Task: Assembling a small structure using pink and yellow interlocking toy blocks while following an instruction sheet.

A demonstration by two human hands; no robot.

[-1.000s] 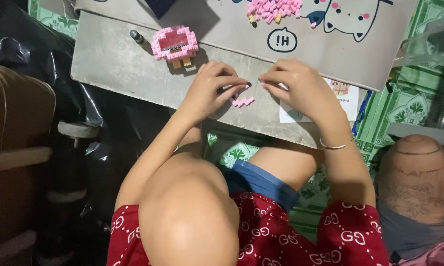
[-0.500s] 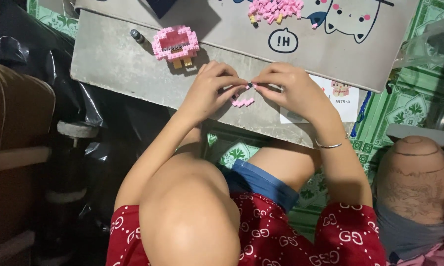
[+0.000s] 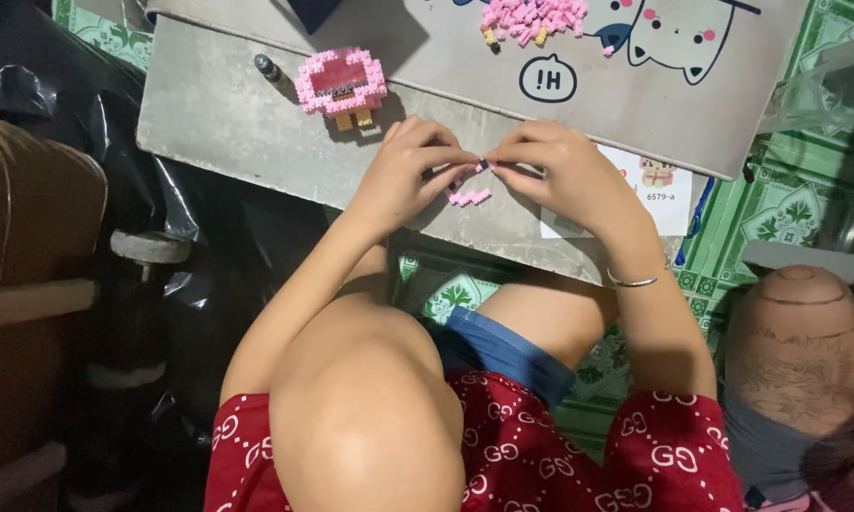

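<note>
Grey table (image 3: pixel 218 123): both hands pinch tiny brick (image 3: pixel 482 165) (dark).

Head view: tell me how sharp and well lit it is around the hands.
Head view: even, soft light on the grey table; both hands, left hand and right hand, are sharp, casting faint shadows; the tiny piece pinched between them is too small to make out; the left side falls into dark shadow.

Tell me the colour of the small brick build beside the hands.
Pink brick build, with a dark band and orange feet; head view.
</note>
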